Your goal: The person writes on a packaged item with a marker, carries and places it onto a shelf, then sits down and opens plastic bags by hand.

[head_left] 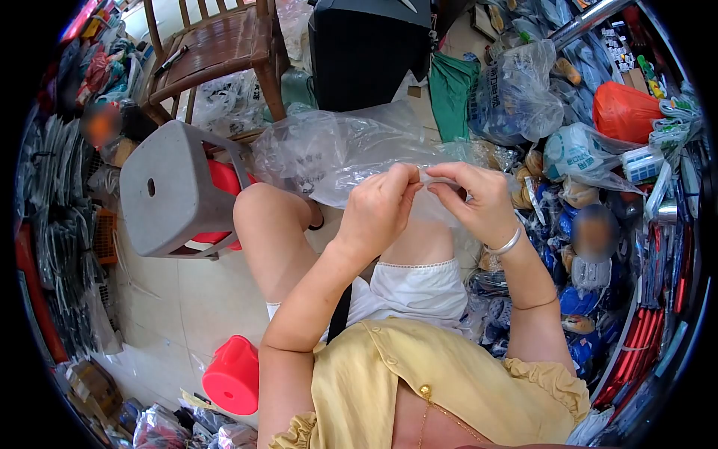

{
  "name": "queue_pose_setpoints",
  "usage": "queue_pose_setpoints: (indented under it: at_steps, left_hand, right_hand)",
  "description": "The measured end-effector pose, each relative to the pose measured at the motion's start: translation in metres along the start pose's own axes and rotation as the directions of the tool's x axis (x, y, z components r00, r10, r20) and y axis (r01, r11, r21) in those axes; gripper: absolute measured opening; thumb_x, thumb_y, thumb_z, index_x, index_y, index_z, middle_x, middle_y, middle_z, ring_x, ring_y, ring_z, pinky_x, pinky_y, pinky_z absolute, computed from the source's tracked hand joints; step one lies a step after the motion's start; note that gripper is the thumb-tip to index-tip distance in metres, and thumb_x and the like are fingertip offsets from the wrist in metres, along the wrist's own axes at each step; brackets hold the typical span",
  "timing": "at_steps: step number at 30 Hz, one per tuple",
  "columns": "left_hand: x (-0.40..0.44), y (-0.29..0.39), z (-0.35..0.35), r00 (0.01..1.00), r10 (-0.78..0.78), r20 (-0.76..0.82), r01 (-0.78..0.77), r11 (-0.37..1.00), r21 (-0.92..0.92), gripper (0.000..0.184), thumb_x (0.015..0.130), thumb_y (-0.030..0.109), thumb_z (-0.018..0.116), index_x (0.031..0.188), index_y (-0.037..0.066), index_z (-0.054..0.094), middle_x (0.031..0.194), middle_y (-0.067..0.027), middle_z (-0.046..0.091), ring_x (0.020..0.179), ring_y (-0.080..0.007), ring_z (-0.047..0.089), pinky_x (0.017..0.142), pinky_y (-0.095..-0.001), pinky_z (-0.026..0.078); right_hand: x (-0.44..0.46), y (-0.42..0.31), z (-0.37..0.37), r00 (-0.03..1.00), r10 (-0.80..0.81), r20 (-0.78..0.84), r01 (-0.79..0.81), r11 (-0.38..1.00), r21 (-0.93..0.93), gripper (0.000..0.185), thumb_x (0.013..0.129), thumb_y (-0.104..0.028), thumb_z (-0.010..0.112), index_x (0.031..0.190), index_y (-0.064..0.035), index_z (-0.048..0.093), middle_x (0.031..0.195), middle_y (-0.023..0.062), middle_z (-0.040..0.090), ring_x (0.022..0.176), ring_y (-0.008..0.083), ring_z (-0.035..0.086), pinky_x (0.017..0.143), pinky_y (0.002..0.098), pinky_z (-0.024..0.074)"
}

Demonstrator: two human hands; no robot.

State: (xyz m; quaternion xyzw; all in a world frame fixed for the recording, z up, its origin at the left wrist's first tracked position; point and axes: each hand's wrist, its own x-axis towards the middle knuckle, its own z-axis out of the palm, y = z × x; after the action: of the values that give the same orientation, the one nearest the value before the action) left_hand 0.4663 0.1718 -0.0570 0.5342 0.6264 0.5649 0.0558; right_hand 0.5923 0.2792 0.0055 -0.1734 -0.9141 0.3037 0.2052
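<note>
A large clear plastic bag (pixel 336 146) spreads in front of my knees, and its near edge rises to my fingers. My left hand (pixel 380 207) is closed in a pinch on that edge. Close beside it, my right hand (pixel 479 200), with a silver bangle at the wrist, has thumb and forefinger pinched on the same plastic. The fingertips of both hands nearly meet above my lap. Whatever lies inside the bag, if anything, cannot be made out.
A grey stool (pixel 168 191) stands at the left, near a wooden chair (pixel 217 63). A red stool (pixel 232 374) is at the lower left. A black box (pixel 370 56) stands ahead. Bagged goods, with a red bag (pixel 624 112), pile up at the right.
</note>
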Motion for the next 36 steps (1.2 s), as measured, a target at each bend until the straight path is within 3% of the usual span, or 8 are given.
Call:
queue_pose_setpoints:
  at_steps: [3, 5, 6, 8, 12, 15, 30, 36]
  left_hand:
    - [-0.001, 0.0, 0.0, 0.998, -0.064, 0.007, 0.065, 0.996, -0.065, 0.012, 0.08, -0.002, 0.063, 0.085, 0.001, 0.052, 0.069, -0.0124, 0.059, 0.06, -0.0239, 0.061, 0.054, -0.0301, 0.047]
    - [-0.001, 0.0, -0.001, 0.987, -0.145, 0.069, 0.151, 0.985, -0.086, 0.013, 0.081, 0.002, 0.061, 0.089, 0.002, 0.051, 0.074, -0.0143, 0.061, 0.069, -0.0322, 0.062, 0.058, -0.0362, 0.048]
    - [-0.001, 0.0, -0.001, 0.987, -0.145, 0.069, 0.151, 0.985, -0.085, 0.013, 0.081, 0.002, 0.061, 0.089, 0.002, 0.051, 0.074, -0.0143, 0.061, 0.069, -0.0322, 0.062, 0.058, -0.0362, 0.048]
    - [-0.001, -0.003, 0.001, 0.973, -0.214, 0.091, 0.228, 0.957, -0.18, 0.009, 0.083, -0.002, 0.059, 0.089, -0.001, 0.053, 0.072, -0.0128, 0.061, 0.066, -0.0219, 0.064, 0.059, -0.0278, 0.049]
    - [0.0, -0.003, -0.001, 0.967, -0.232, 0.104, 0.244, 0.961, -0.131, 0.009, 0.084, 0.0, 0.058, 0.093, -0.001, 0.056, 0.075, -0.0135, 0.063, 0.07, -0.0218, 0.066, 0.061, -0.0278, 0.05]
    - [0.001, -0.002, -0.006, 0.963, -0.226, 0.147, 0.237, 0.97, -0.06, 0.011, 0.085, 0.002, 0.058, 0.095, 0.001, 0.059, 0.077, -0.0147, 0.064, 0.072, -0.0234, 0.066, 0.062, -0.0291, 0.05]
    - [-0.002, -0.006, -0.001, 0.999, -0.002, 0.052, -0.002, 0.997, 0.076, 0.011, 0.08, 0.002, 0.062, 0.091, 0.004, 0.06, 0.075, -0.0125, 0.064, 0.065, -0.0278, 0.063, 0.055, -0.0337, 0.049]
    - [-0.005, -0.004, 0.002, 1.0, 0.009, 0.029, -0.011, 0.997, 0.075, 0.012, 0.079, 0.0, 0.062, 0.09, 0.004, 0.06, 0.076, -0.0124, 0.064, 0.065, -0.0283, 0.062, 0.055, -0.0335, 0.049]
  right_hand:
    - [0.002, 0.001, 0.002, 0.998, -0.054, -0.023, 0.052, 0.997, -0.059, 0.016, 0.075, -0.002, 0.068, 0.091, -0.0036, 0.065, 0.076, 0.0091, 0.066, 0.06, 0.0153, 0.062, 0.051, 0.0248, 0.0462]
    - [0.003, 0.004, 0.003, 0.997, -0.074, -0.026, 0.072, 0.994, -0.076, 0.016, 0.075, -0.003, 0.068, 0.09, -0.0031, 0.064, 0.077, 0.0097, 0.066, 0.061, 0.0178, 0.063, 0.052, 0.0261, 0.0471]
    - [0.003, 0.005, 0.004, 0.995, -0.096, -0.029, 0.093, 0.991, -0.095, 0.015, 0.075, -0.003, 0.068, 0.09, -0.0026, 0.064, 0.078, 0.0104, 0.066, 0.063, 0.0202, 0.063, 0.054, 0.0275, 0.048]
    - [0.005, 0.006, 0.004, 0.994, -0.11, -0.003, 0.109, 0.987, -0.114, 0.015, 0.075, -0.003, 0.065, 0.09, -0.0033, 0.063, 0.08, 0.0104, 0.066, 0.066, 0.0235, 0.063, 0.057, 0.0306, 0.0488]
    - [0.006, 0.007, 0.003, 0.989, -0.143, 0.045, 0.148, 0.978, -0.148, 0.014, 0.076, -0.004, 0.063, 0.09, -0.0042, 0.061, 0.082, 0.0104, 0.065, 0.071, 0.0268, 0.063, 0.061, 0.0339, 0.0497]
    - [0.007, 0.007, 0.003, 0.985, -0.16, 0.065, 0.169, 0.972, -0.161, 0.014, 0.076, -0.004, 0.063, 0.09, -0.0043, 0.06, 0.082, 0.0101, 0.065, 0.072, 0.0269, 0.063, 0.062, 0.0344, 0.0494]
    - [0.003, 0.009, 0.007, 0.974, -0.21, 0.089, 0.228, 0.925, -0.303, 0.016, 0.076, -0.005, 0.064, 0.091, -0.0039, 0.058, 0.081, 0.0086, 0.063, 0.073, 0.0259, 0.062, 0.061, 0.0338, 0.0495]
    - [0.001, 0.011, 0.01, 0.975, -0.217, 0.048, 0.223, 0.947, -0.232, 0.016, 0.076, -0.004, 0.063, 0.091, -0.0035, 0.058, 0.081, 0.0096, 0.063, 0.072, 0.0274, 0.062, 0.061, 0.035, 0.0491]
